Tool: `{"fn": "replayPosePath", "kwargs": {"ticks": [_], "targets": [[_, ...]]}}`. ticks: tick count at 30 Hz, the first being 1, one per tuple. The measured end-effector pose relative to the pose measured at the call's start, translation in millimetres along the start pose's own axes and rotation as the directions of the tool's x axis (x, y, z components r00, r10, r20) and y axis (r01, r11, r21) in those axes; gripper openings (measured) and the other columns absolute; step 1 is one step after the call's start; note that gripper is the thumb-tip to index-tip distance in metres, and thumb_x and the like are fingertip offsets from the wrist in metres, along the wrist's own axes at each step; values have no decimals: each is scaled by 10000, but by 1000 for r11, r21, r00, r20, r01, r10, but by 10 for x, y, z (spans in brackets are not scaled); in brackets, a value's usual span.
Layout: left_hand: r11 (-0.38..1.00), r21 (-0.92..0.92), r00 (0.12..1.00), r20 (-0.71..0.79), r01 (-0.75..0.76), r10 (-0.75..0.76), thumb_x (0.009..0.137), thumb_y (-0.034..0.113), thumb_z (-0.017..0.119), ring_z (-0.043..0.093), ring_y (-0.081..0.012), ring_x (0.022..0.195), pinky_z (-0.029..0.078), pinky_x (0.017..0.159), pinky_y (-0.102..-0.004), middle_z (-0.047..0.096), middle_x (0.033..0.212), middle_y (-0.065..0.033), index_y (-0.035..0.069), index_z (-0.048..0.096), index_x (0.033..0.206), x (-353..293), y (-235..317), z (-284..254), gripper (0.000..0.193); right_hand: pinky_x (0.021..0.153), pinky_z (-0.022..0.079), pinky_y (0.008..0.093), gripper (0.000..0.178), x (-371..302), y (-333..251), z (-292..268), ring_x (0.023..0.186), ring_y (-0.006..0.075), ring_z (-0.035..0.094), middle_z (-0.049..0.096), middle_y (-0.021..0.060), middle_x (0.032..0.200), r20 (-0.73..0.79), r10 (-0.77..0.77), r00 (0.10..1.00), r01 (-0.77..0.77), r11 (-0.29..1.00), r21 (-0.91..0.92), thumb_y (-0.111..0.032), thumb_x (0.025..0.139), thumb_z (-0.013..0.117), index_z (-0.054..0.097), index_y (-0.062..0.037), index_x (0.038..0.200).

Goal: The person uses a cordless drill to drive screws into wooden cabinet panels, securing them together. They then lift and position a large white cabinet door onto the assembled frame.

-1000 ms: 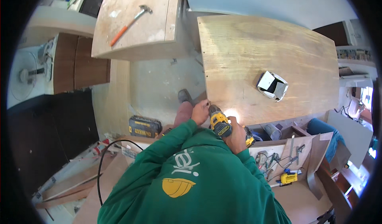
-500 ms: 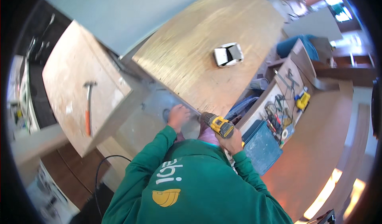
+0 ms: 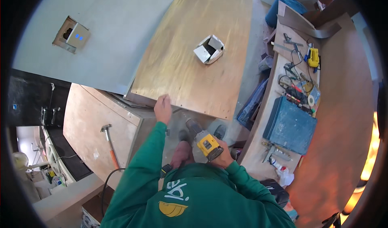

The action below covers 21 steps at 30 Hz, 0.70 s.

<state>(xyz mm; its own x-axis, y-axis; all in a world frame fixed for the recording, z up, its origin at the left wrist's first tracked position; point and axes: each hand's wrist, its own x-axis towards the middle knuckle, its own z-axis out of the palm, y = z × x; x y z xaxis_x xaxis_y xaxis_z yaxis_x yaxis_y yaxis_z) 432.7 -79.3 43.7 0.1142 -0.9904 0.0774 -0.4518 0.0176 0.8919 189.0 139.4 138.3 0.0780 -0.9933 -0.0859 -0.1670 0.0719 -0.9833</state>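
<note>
In my right hand (image 3: 223,157) is a yellow and black cordless drill (image 3: 209,145), its front end pointing away from me toward the near edge of a plywood panel (image 3: 178,72). My left hand (image 3: 163,110) is at that panel's near left edge, the fingers drawn together in a pinch; whatever they may hold is too small to make out. Farther up the panel lies an opened white cardboard box (image 3: 210,50) with a dark inside. Small dark screw heads or holes dot the panel's near edge.
A hammer (image 3: 110,145) with an orange handle lies on a wooden surface (image 3: 87,123) to the left. On the right-hand bench stand a blue toolbox (image 3: 292,125), hand tools and a yellow power tool (image 3: 313,58). A grey-white panel (image 3: 101,9) with a cut-out box lies far left.
My view has turned and shifted. My left hand has moved forward from above the floor gap to the panel's edge; the drill remains in my right hand, now lower and nearer my legs.
</note>
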Motion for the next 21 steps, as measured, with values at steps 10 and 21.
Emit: {"fn": "replayPosePath", "kwargs": {"ticks": [10, 21], "targets": [[529, -77, 211, 862, -845, 461, 857, 244, 745, 400, -403, 1444, 319, 1198, -530, 478, 1515, -188, 78, 573, 1396, 634, -202, -552, 589, 899, 541, 381, 615, 56, 947, 1865, 1024, 311, 690, 702, 156, 1115, -456, -5, 890, -31, 997, -71, -136, 749, 859, 603, -13, 1295], [580, 117, 516, 618, -806, 593, 803, 308, 830, 457, -332, 1409, 303, 1194, -535, 546, 1462, -116, 147, 627, 1376, 235, -635, -269, 629, 915, 556, 366, 738, 438, 1520, 2819, 992, 276, 706, 702, 153, 1098, -708, -12, 706, -171, 968, -186, -116, 731, 870, 524, 33, 1366]]}}
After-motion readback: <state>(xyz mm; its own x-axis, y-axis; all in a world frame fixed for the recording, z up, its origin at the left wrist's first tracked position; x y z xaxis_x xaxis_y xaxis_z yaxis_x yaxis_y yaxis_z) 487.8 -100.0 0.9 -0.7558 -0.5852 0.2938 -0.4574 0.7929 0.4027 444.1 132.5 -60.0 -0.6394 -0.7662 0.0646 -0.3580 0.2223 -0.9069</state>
